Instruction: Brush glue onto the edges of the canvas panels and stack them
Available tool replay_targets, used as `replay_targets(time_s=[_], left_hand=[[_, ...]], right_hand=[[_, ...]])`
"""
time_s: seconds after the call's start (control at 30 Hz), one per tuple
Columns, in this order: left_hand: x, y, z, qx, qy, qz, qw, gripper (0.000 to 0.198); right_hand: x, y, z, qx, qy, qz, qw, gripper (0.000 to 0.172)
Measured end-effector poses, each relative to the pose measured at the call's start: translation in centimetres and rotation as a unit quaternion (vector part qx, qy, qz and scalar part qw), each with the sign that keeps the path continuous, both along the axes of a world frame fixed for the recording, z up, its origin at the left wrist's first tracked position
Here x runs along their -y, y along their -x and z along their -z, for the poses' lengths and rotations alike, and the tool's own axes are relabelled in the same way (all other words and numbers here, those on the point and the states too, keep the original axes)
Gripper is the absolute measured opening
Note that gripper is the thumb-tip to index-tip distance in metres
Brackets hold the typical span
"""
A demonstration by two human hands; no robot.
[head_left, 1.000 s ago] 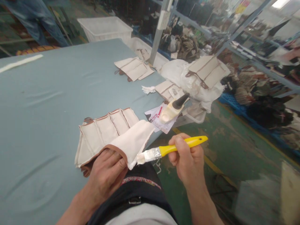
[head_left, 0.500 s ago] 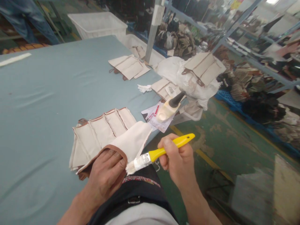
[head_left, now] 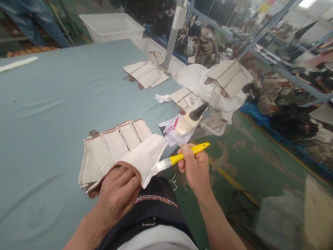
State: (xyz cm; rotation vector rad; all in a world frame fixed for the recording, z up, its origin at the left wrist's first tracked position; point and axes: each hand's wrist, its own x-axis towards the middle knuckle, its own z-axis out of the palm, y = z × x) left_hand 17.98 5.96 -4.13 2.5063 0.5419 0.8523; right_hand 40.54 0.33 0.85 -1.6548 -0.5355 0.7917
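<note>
Yellow-handled paintbrush [head_left: 189, 153] in my right hand [head_left: 194, 168], whose fingers are closed round the handle. Its pale bristles touch the right edge of a cream fabric piece [head_left: 145, 152] with brown binding. My left hand [head_left: 118, 189] holds that piece at its bound edge, the fingertips partly hidden under the binding. Beneath and behind it lies a stack of cream fabric panels [head_left: 111, 146] with brown-edged seams. Beyond the brush, a cream bottle with a black nozzle [head_left: 189, 121] rests on a printed sheet [head_left: 170, 137], beside a small red object [head_left: 176, 123].
A blue-grey sheet covers the table [head_left: 52, 114]. More cream panels [head_left: 145, 73] lie toward the far edge, near a metal post [head_left: 171, 41]. White plastic bags [head_left: 192, 78] sit at the right corner. A white bin [head_left: 111, 27] stands behind; a person's jeans [head_left: 33, 21] show far left.
The brush has moved up and away along the fabric's right edge, from beside my left fingers. My left hand stays at the bound edge. The view has shifted slightly.
</note>
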Motion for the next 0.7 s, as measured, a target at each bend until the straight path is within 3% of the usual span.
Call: replay_targets(time_s=[0.23,0.3,0.37,0.43,0.5,0.57,0.63,0.7], left_hand=[[0.1,0.1,-0.6,0.019,0.028,-0.013,0.999,0.027],[0.1,0.0,-1.0,0.037,0.073,-0.021,0.996,0.027],[-0.1,-0.1,-1.5,0.051,0.169,-0.057,0.983,0.031],[-0.8,-0.1,-2.3,0.057,0.330,-0.113,0.936,0.034],[-2.0,0.0,-3.4,0.072,0.503,-0.157,0.847,0.028],[-3.3,0.2,-4.8,0.103,0.609,-0.171,0.767,0.026],[-4.2,0.4,-6.3,0.129,0.640,-0.171,0.738,0.031],[-4.7,0.5,-7.4,0.144,0.642,-0.166,0.734,0.033]], right_hand=[[0.4,0.0,-0.3,-0.019,-0.063,0.023,0.998,0.046],[0.2,0.7,-0.5,-0.037,-0.087,0.014,0.995,0.045],[-0.1,1.1,-0.7,-0.046,-0.114,0.013,0.992,0.043],[-0.6,0.9,-1.0,-0.035,-0.153,0.028,0.987,0.040],[-1.1,0.5,-1.6,-0.006,-0.207,0.051,0.977,0.038],[-1.6,0.2,-2.3,0.022,-0.256,0.055,0.965,0.037],[-1.9,0.3,-2.9,0.042,-0.290,0.025,0.956,0.035],[-2.2,0.7,-3.3,0.062,-0.320,-0.024,0.945,0.033]])
